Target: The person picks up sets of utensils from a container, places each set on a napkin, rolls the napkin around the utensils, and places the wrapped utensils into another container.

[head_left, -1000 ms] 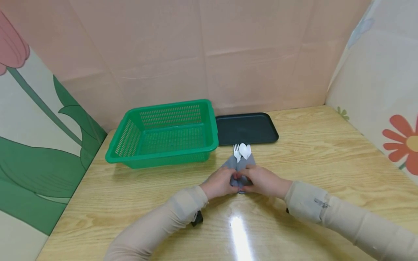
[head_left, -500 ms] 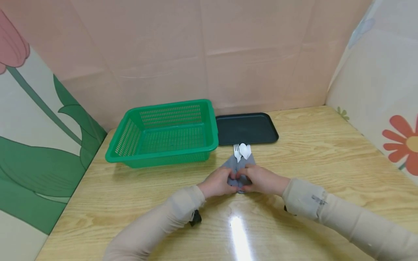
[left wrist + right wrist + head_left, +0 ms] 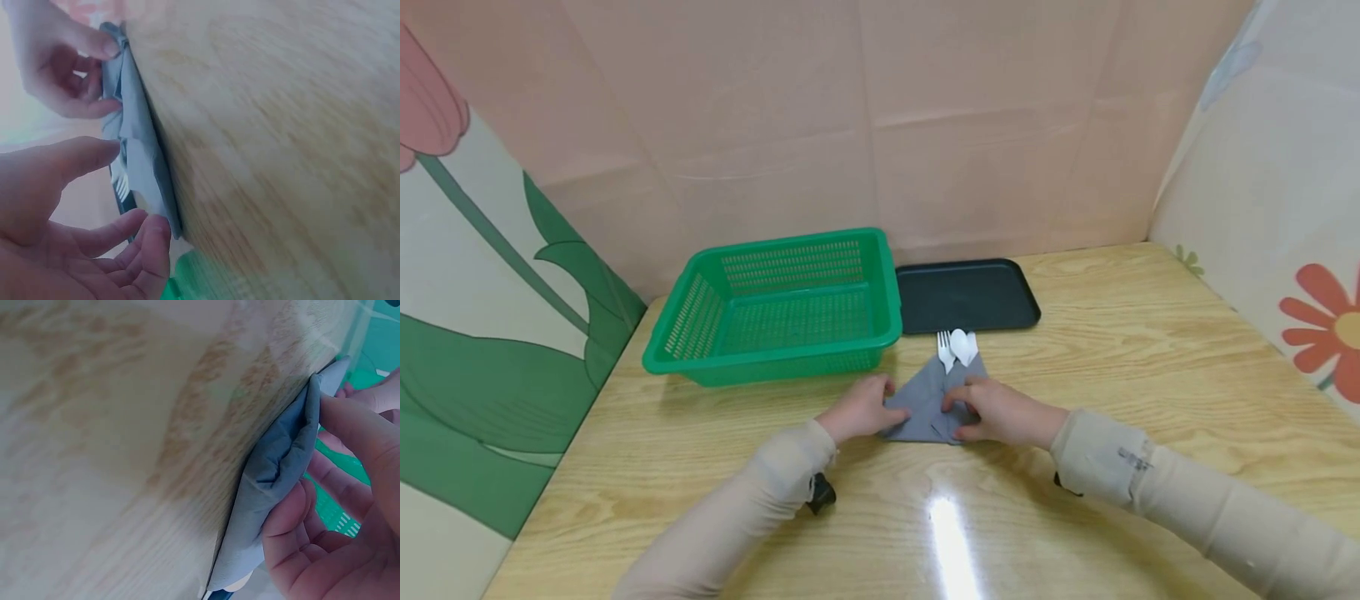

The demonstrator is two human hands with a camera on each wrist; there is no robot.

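A grey napkin (image 3: pixel 917 408) lies on the table, its right side folded over white cutlery. From its far end stick out a fork (image 3: pixel 945 351), a spoon (image 3: pixel 959 344) and a third flat white piece (image 3: pixel 972 347), whose kind is hard to make out. My right hand (image 3: pixel 1003 410) rests thumb and fingertips on the folded part, thumb and index apart. At the napkin's left corner is my left hand (image 3: pixel 859 408); in the left wrist view its fingertips (image 3: pixel 157 226) touch the napkin's edge while the thumb stays apart from them. The cutlery handles are hidden under the cloth.
A green plastic basket (image 3: pixel 775 354) stands at the back left. Beside it, behind the cutlery, lies a black tray (image 3: pixel 966 296), partly overlapped by the basket's rim. A pink sheet (image 3: pixel 760 125) hangs behind the wooden table (image 3: pixel 1150 350).
My left hand has let go of the napkin's middle and moved left to its left corner, uncovering that side. The right hand has stayed in nearly the same place.
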